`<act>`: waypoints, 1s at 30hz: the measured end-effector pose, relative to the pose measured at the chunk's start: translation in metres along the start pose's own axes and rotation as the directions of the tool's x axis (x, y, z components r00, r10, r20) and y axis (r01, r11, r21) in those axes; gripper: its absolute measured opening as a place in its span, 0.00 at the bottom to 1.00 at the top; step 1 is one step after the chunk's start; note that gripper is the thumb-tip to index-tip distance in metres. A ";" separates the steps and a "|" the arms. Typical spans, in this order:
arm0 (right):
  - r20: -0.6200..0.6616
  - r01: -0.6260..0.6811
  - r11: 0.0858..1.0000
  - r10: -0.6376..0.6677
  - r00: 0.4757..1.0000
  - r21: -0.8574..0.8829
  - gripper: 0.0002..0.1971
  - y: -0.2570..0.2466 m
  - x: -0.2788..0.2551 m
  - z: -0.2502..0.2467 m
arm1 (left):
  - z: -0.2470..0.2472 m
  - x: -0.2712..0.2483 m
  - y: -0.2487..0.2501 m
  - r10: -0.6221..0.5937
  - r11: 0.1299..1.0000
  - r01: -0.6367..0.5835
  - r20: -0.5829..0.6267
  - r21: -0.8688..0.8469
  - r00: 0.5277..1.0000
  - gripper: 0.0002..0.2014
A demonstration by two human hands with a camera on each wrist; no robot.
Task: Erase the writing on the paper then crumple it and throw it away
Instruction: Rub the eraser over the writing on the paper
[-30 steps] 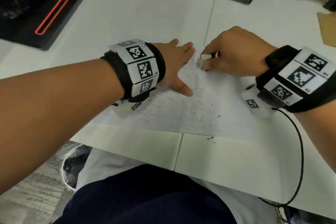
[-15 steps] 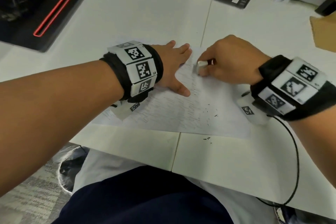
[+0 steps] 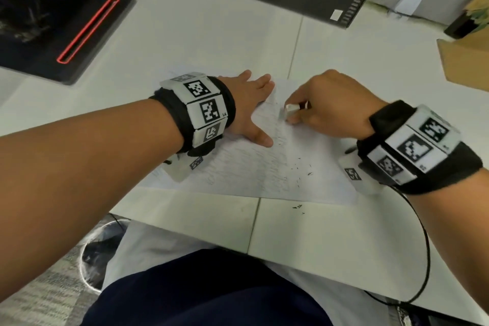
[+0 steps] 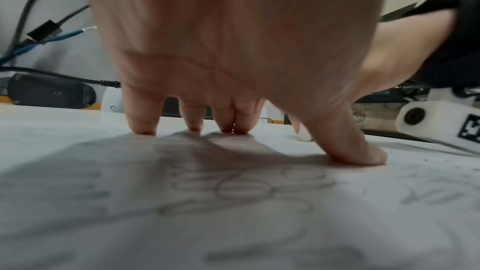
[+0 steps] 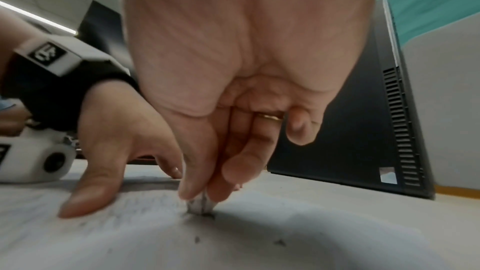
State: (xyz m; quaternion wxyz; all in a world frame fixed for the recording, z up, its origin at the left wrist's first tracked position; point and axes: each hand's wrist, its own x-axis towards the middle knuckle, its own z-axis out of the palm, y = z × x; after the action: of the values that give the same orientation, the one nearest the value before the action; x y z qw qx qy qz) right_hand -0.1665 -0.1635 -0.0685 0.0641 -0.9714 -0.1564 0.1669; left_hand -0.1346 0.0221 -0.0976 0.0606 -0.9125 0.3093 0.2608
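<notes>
White desk [image 3: 185, 34], paper [image 3: 251, 172] flat near its front edge. Left hand [image 3: 248, 111] spread, pressing paper's left part against sliding. Right hand [image 3: 330, 106] pinching eraser [image 3: 289, 111] upright on paper's upper lines, just beside left fingertips; pencil writing remaining below.

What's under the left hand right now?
The left hand presses flat on the paper; pencilled loops show beneath the palm. Whatever lies directly under the fingertips and thumb is covered.

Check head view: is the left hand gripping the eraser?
No, the left hand lies flat with fingers spread on the paper, while the right hand pinches the eraser.
</notes>
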 end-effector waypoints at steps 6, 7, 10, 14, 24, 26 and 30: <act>-0.085 -0.100 0.993 0.105 0.991 0.062 0.05 0.003 0.032 -0.017 | -0.001 -0.002 0.003 -0.008 1.000 0.008 0.020 0.020 1.000 0.60; -0.098 -0.109 0.992 0.114 0.989 0.057 0.07 0.002 0.040 -0.021 | -0.002 -0.004 0.003 -0.010 1.000 0.010 0.020 0.018 1.000 0.59; -0.084 -0.094 0.996 0.094 0.992 0.011 0.05 -0.001 0.047 -0.022 | -0.002 -0.007 0.001 -0.014 1.000 0.014 0.018 -0.007 1.000 0.59; -0.018 0.013 0.995 -0.015 1.000 -0.100 0.13 -0.012 0.010 -0.006 | 0.000 -0.006 0.000 -0.016 1.000 0.016 0.015 -0.002 1.000 0.59; -0.072 -0.070 0.998 0.070 0.995 0.005 0.09 -0.003 0.044 -0.023 | 0.000 -0.008 0.001 -0.010 1.000 0.010 0.013 0.010 1.000 0.59; -0.075 -0.066 0.998 0.065 0.995 -0.002 0.07 -0.005 0.049 -0.021 | 0.001 -0.008 0.000 -0.019 1.000 0.019 0.016 0.012 1.000 0.60; -0.043 -0.009 0.999 0.007 0.999 -0.046 0.10 -0.013 0.018 -0.005 | 0.003 -0.006 -0.001 -0.028 1.000 0.028 0.017 0.007 0.999 0.61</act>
State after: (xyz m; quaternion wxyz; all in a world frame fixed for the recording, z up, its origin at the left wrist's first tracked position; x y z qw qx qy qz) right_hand -0.1521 -0.1457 -0.0674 0.0441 -0.9766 -0.1548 0.1426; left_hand -0.1393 0.0272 -0.0973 0.0699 -0.9142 0.2970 0.2669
